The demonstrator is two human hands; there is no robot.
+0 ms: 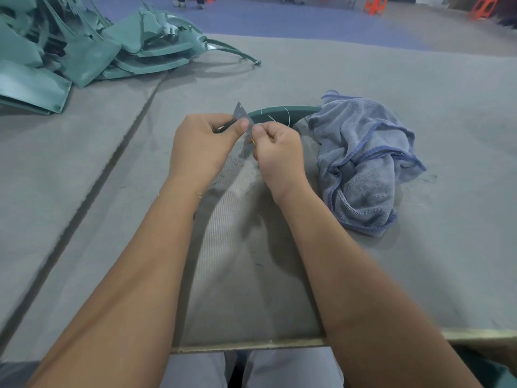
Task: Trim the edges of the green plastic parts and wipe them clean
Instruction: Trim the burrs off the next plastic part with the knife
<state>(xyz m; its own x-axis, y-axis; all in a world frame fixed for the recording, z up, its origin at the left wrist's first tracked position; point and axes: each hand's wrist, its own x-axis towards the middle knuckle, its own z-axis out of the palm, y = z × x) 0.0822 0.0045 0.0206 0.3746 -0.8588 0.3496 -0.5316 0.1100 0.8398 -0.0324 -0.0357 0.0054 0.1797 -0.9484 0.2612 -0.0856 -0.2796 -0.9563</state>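
The left hand (200, 148) has thumb and fingers pinched on a thin grey blade (244, 119) together with the end of a curved green plastic part (282, 112). The right hand (275, 152) pinches the blade's lower half with curled fingers. The part arcs away over the grey table (419, 88) and under a crumpled blue towel (363, 161). More green plastic parts (84, 43) lie heaped at the far left.

Both bare forearms reach forward, converging. The left hand (202, 147) and right hand (277, 152) meet thumb to thumb, fingers curled, pinching.
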